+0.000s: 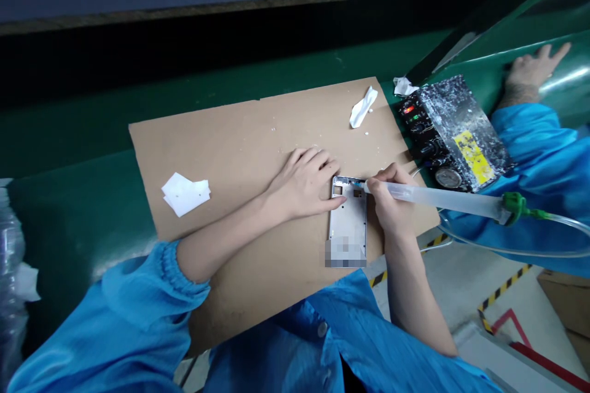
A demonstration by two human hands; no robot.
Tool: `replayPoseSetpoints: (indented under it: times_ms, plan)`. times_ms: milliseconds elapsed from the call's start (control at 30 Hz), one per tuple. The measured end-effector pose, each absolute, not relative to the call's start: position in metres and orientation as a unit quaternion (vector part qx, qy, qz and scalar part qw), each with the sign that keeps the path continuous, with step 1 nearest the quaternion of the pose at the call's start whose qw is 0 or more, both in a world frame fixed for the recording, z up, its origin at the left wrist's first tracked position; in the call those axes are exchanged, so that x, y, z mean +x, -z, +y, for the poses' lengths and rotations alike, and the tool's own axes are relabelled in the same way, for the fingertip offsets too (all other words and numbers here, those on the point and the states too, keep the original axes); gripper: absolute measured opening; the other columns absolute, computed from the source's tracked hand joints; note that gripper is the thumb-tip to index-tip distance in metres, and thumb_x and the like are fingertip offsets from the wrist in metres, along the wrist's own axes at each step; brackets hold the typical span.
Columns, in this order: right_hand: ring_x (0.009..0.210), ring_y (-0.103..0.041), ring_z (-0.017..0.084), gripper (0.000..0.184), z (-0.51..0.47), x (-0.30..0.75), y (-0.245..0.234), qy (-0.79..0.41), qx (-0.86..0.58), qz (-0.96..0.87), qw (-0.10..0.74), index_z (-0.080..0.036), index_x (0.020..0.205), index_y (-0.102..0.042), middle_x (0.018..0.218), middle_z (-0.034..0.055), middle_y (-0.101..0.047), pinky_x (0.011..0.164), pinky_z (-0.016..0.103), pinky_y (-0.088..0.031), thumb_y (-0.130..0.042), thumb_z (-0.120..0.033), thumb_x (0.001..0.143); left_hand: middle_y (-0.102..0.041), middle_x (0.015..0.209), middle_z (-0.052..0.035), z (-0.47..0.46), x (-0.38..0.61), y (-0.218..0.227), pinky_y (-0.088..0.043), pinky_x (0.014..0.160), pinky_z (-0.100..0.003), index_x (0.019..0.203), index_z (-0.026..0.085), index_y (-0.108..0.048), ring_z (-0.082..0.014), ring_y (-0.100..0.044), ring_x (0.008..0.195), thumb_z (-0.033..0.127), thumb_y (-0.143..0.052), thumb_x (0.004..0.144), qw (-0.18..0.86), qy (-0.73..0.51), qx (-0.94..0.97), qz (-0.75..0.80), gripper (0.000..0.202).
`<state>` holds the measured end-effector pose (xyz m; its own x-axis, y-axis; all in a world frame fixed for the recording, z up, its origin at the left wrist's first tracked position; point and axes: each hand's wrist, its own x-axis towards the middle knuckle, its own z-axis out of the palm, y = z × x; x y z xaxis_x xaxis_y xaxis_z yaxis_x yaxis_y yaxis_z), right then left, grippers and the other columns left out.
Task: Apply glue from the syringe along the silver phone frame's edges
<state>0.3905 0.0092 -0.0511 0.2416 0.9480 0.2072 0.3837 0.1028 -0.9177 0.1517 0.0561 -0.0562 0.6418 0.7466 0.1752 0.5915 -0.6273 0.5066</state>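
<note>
One metal frame (349, 221): laid flat on the cardboard sheet (239, 141), near its front edge; part of the lower end is blurred out.
Syringe (437, 198): held slanted like a pen, with the tip set at the frame's top edge, apparently so the nozzle can be steered along the rim; what comes out cannot be made out.
Right hand (391, 206): the grip is closed around the syringe's front end, pinched near the nozzle, seemingly for fine control.
Left hand (304, 184): laid flat with fingers extended and fingertips pressed at the frame's upper left corner; the grip is open and nothing is grasped, so the frame seems pinned against sliding.
Tube (553, 221): clear, led from the green fitting (514, 206) at the syringe's back off to the right.
Desk (83, 196): green, covered by the sheet, probably as protection; white specks are seen on the cardboard.
Control box (454, 132): set at the sheet's right corner, splashed white, with red and green lamps lit.
Paper scraps (185, 194): white, left of the hands and well apart.
Co-worker's hand (530, 73): rested on the desk at far right, well apart.
</note>
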Motion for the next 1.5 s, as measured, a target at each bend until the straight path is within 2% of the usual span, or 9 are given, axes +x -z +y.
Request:
replayPoseSetpoints:
  times_ms: [633, 1100, 1500]
  plan:
    - [0.060, -0.049, 0.020, 0.026, 0.0091, 0.3947, 0.0556, -0.286, -0.613, -0.548, 0.493, -0.030, 0.075, -0.058, 0.064, -0.0047, -0.057, 0.057, 0.034, -0.038, -0.081, -0.035, 0.087, -0.077, 0.135, -0.0138, 0.0561, 0.1528, 0.0570, -0.044, 0.122, -0.051, 0.129, 0.018, -0.074, -0.0345, -0.069, 0.132, 0.063, -0.077, 0.107, 0.198, -0.181, 0.885, 0.381, 0.050]
    - [0.058, -0.049, 0.018, 0.027, 0.0083, 0.3927, 0.0539, -0.287, -0.603, -0.552, 0.499, -0.029, 0.073, -0.060, 0.063, -0.0059, -0.058, 0.057, 0.034, -0.036, -0.082, -0.031, 0.087, -0.077, 0.135, -0.0141, 0.0561, 0.1524, 0.0573, -0.045, 0.122, -0.051, 0.130, 0.019, -0.074, -0.0360, -0.068, 0.134, 0.061, -0.077, 0.107, 0.205, -0.187, 0.883, 0.378, 0.048]
    - [0.058, -0.049, 0.019, 0.028, 0.0087, 0.3928, 0.0522, -0.289, -0.616, -0.549, 0.485, -0.029, 0.074, -0.060, 0.064, -0.0054, -0.060, 0.056, 0.034, -0.037, -0.084, -0.036, 0.087, -0.077, 0.133, -0.0135, 0.0559, 0.1529, 0.0570, -0.046, 0.122, -0.050, 0.130, 0.019, -0.074, -0.0356, -0.068, 0.133, 0.061, -0.076, 0.108, 0.189, -0.187, 0.887, 0.377, 0.048]
